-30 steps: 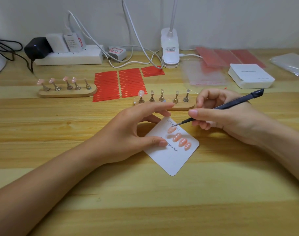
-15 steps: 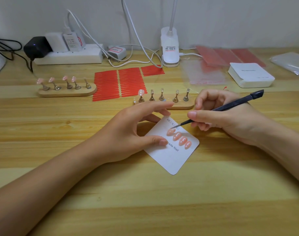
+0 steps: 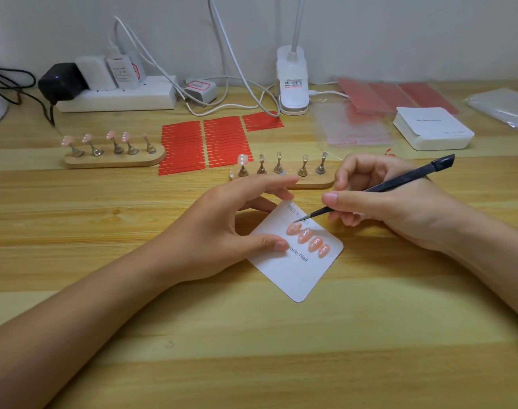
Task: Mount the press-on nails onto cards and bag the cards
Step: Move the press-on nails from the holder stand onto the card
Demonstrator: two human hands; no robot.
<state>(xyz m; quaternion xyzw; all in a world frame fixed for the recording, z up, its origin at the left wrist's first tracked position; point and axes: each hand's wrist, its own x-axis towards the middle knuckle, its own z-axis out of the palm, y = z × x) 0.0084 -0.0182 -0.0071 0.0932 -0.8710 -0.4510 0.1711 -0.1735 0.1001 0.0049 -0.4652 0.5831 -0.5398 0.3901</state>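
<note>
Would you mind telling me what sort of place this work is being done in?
Probably a small home or workshop desk for packing handmade press-on nails: a wooden table against a wall, wooden nail stands, red adhesive strips, a clip lamp and a power strip.

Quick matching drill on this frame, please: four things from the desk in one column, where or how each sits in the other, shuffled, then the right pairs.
Things:
1. white card
2. dark tool
3. near wooden stand
4. far wooden stand

States:
A. carries four pink nails on its pegs, one peg bare
B. pinched in the right hand, tip at the top nail
C. pinned flat by the left hand, four nails stuck on
D. one nail left, on its leftmost peg

Pairs: 1-C, 2-B, 3-D, 4-A
</note>
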